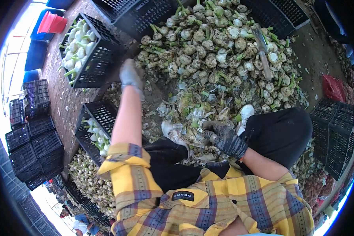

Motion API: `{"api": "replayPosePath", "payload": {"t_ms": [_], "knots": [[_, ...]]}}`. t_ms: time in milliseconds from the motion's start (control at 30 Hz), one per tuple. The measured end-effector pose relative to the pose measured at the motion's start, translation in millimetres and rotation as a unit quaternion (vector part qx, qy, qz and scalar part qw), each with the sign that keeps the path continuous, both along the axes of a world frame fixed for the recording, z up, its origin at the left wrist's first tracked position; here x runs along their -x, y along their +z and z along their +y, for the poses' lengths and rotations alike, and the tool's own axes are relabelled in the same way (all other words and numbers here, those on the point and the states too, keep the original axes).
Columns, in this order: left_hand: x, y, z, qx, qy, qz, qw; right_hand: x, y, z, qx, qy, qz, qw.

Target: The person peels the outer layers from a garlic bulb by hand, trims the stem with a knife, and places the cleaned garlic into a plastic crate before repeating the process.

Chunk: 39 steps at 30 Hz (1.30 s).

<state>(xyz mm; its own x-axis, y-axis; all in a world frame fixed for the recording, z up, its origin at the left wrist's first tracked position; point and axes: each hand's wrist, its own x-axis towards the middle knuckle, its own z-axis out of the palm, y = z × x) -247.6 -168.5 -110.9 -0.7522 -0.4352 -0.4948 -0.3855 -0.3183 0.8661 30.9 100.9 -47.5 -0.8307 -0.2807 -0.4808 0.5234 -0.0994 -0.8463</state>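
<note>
My left hand (131, 78), in a light grey glove, is stretched forward beside the end of a tilted black crate (106, 59) holding clean white garlic bulbs (78, 49). Its fingers are blurred, and any grip is hidden. Low between my shoes is my right hand (224, 138), in a dark grey knit glove with curled fingers; I cannot make out what is in them. Loose peelings (194, 106) lie just beyond it. Ahead spreads a large heap of soil-stained garlic (208, 43) with green stems. On top of it rests a knife (262, 55) with a wooden handle.
A second black crate (106, 114) with trimmed garlic stands by my left arm. More garlic (88, 173) lies behind it. Stacked black crates (33, 151) are at far left, others (332, 135) at right. A red mesh bag (333, 87) lies nearby. Another person (80, 224) is at lower left.
</note>
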Motion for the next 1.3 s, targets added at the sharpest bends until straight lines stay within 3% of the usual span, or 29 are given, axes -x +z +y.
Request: {"api": "replayPosePath", "payload": {"t_ms": [33, 67, 100, 133, 167, 233, 367, 500, 567, 600, 700, 733, 833, 867, 967, 1033, 1100, 1133, 1167, 1233, 1300], "knots": [[-15, -12, 18, 0.05, -0.074, -0.028, 0.996, -1, -1, 0, -0.011, 0.013, -0.008, 1.0], [-23, -37, 32, 0.112, -0.111, 0.032, 0.987, 0, -1, 1, -0.022, 0.024, -0.014, 0.999], [-32, -50, 52, 0.145, -0.102, 0.012, 0.984, 3, 0, 2, -0.033, 0.036, -0.02, 0.999], [-34, -60, 61, 0.181, -0.185, 0.057, 0.964, 6, 4, 3, -0.039, 0.049, -0.026, 0.998], [-42, -68, 69, 0.263, -0.251, -0.034, 0.931, 6, 4, 4, -0.019, 0.03, -0.029, 0.999], [-38, -109, 78, 0.362, -0.246, -0.115, 0.892, 3, 5, 3, 0.021, -0.01, -0.033, 0.999], [-26, -144, 96, 0.314, -0.177, -0.155, 0.92, 10, 4, 13, -0.043, 0.019, 0.05, 0.998], [-16, -147, 92, 0.366, -0.21, -0.209, 0.882, 11, 4, 10, -0.029, -0.019, -0.061, 0.998], [-20, -147, 89, 0.383, -0.207, -0.203, 0.877, 19, 14, 12, -0.048, -0.003, -0.048, 0.998], [-24, -112, 90, 0.349, -0.235, -0.188, 0.887, 20, 15, 12, -0.074, 0.012, -0.019, 0.997], [-36, -144, 65, 0.205, -0.224, -0.141, 0.942, 10, 9, 13, -0.053, 0.001, -0.024, 0.998], [-41, -137, 67, 0.226, -0.217, -0.105, 0.944, 5, 4, 13, -0.029, -0.012, -0.04, 0.999], [-56, -102, 79, 0.136, -0.234, -0.019, 0.963, 7, 1, 25, 0.004, -0.016, 0.025, 1.0], [-61, -85, 86, 0.089, -0.249, 0.009, 0.964, 7, 3, 21, 0.003, -0.08, -0.031, 0.996], [-90, 41, 122, 0.026, -0.339, -0.046, 0.939, 26, 31, 31, -0.084, -0.056, -0.005, 0.995], [-108, 65, 131, 0.05, -0.408, 0.024, 0.911, 20, -9, 26, -0.016, -0.205, 0.05, 0.977], [-132, 99, 137, 0.031, -0.472, 0.076, 0.878, 25, -12, 33, -0.086, -0.235, 0.135, 0.959], [-147, 136, 145, 0.049, -0.507, 0.043, 0.859, 25, 7, 39, 0.026, -0.217, 0.052, 0.974], [-157, 138, 141, 0.073, -0.541, 0.055, 0.836, 23, 24, 47, 0.138, -0.199, -0.035, 0.97], [-184, 159, 143, 0.096, -0.583, 0.061, 0.804, 22, 33, 47, 0.131, -0.142, -0.069, 0.979], [-209, 166, 139, -0.003, -0.59, 0.043, 0.807, 19, 30, 47, 0.156, -0.121, -0.05, 0.979]]}}
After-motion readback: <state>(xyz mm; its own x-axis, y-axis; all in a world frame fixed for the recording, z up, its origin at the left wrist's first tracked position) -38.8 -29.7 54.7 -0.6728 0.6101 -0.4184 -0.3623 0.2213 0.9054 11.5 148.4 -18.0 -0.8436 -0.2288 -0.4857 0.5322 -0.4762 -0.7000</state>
